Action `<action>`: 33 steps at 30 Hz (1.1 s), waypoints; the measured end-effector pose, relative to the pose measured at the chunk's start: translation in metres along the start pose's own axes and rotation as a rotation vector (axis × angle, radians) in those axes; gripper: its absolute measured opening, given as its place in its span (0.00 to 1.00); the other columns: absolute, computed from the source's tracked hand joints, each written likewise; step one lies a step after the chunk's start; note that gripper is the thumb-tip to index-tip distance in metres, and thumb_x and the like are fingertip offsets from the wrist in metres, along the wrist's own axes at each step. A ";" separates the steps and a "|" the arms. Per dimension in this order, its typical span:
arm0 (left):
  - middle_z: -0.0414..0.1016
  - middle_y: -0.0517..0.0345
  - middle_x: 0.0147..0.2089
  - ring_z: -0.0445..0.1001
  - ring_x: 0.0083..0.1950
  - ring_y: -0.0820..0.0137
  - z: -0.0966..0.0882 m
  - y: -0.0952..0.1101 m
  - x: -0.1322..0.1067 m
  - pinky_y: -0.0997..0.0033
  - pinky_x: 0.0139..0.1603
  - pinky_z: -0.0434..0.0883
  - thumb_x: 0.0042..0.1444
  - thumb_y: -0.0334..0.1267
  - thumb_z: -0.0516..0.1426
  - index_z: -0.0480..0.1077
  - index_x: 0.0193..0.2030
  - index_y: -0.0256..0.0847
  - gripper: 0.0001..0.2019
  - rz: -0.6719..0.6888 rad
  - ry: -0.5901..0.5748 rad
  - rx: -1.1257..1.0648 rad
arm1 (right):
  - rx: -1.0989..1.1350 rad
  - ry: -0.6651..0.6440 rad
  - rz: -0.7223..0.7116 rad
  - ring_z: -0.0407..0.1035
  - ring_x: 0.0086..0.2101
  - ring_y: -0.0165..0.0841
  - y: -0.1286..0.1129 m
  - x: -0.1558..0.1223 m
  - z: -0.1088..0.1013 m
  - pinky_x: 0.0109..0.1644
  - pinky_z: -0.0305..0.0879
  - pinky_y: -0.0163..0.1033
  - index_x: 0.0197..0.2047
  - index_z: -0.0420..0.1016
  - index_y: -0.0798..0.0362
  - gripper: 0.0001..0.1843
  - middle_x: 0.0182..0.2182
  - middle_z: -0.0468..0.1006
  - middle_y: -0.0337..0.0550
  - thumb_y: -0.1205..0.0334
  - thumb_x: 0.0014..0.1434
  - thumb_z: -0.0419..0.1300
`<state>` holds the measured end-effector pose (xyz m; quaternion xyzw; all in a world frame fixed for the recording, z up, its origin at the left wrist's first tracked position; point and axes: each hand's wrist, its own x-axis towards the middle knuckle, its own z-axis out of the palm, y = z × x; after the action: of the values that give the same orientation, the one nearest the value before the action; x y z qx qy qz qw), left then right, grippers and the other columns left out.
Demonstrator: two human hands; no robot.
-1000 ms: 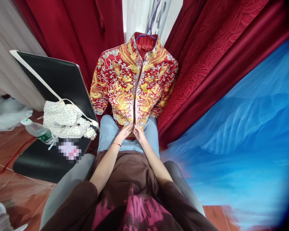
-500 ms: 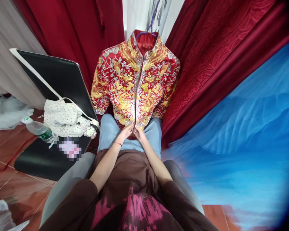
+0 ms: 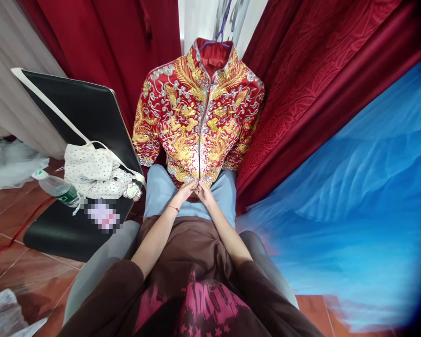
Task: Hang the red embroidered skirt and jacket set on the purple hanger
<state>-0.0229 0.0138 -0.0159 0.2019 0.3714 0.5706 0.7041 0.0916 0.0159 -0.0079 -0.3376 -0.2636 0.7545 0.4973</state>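
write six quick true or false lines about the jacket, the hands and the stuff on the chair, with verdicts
1. The jacket is on a purple hanger. True.
2. The jacket is plain, with no pattern. False: it is red, covered in gold and silver embroidery.
3. The left hand and the right hand are at the jacket's lower front edge. True.
4. Each hand grips a different sleeve. False: the hands are close together at the bottom of the front opening.
5. A bottle is beside a spotted bag. True.
6. The right hand holds the bottle. False: the right hand is at the jacket, well away from the bottle.
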 end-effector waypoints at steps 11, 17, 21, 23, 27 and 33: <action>0.84 0.46 0.42 0.80 0.52 0.55 -0.006 -0.004 0.005 0.55 0.63 0.67 0.37 0.39 0.75 0.81 0.39 0.34 0.20 0.131 0.062 0.142 | 0.020 0.063 -0.033 0.54 0.21 0.23 -0.005 -0.002 0.000 0.28 0.61 0.30 0.19 0.60 0.50 0.23 0.14 0.56 0.27 0.57 0.52 0.71; 0.83 0.45 0.48 0.80 0.53 0.56 -0.009 -0.007 0.007 0.55 0.63 0.68 0.37 0.43 0.74 0.80 0.45 0.35 0.26 0.167 0.077 0.133 | -0.001 0.112 0.001 0.57 0.20 0.22 -0.005 0.000 -0.002 0.24 0.59 0.29 0.24 0.69 0.52 0.18 0.17 0.65 0.29 0.58 0.44 0.76; 0.83 0.45 0.48 0.80 0.53 0.56 -0.010 -0.008 0.008 0.55 0.63 0.68 0.37 0.43 0.75 0.80 0.46 0.35 0.27 0.183 0.096 0.137 | 0.012 0.150 0.018 0.60 0.20 0.21 -0.004 0.002 -0.005 0.25 0.60 0.29 0.25 0.72 0.53 0.16 0.19 0.71 0.31 0.60 0.42 0.77; 0.83 0.45 0.47 0.80 0.53 0.55 -0.010 -0.008 0.008 0.55 0.62 0.69 0.37 0.44 0.74 0.80 0.46 0.35 0.27 0.188 0.103 0.141 | 0.016 0.169 0.023 0.60 0.20 0.21 -0.003 0.003 -0.006 0.24 0.60 0.28 0.26 0.73 0.53 0.15 0.19 0.72 0.31 0.61 0.42 0.76; 0.83 0.45 0.47 0.79 0.54 0.56 -0.010 -0.012 0.006 0.57 0.62 0.69 0.38 0.43 0.74 0.79 0.45 0.35 0.27 0.224 0.166 0.159 | 0.028 0.192 0.022 0.60 0.19 0.21 -0.002 0.003 -0.006 0.23 0.59 0.29 0.25 0.74 0.53 0.13 0.19 0.73 0.32 0.63 0.44 0.75; 0.83 0.48 0.47 0.79 0.53 0.59 -0.008 -0.019 0.004 0.60 0.60 0.69 0.38 0.43 0.74 0.79 0.43 0.35 0.24 0.277 0.236 0.155 | 0.042 0.175 0.015 0.64 0.21 0.21 -0.004 0.000 -0.005 0.25 0.60 0.28 0.28 0.76 0.54 0.08 0.21 0.76 0.33 0.64 0.48 0.72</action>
<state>-0.0163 0.0112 -0.0353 0.2363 0.4629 0.6513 0.5529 0.0977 0.0177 -0.0082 -0.3936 -0.2009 0.7311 0.5199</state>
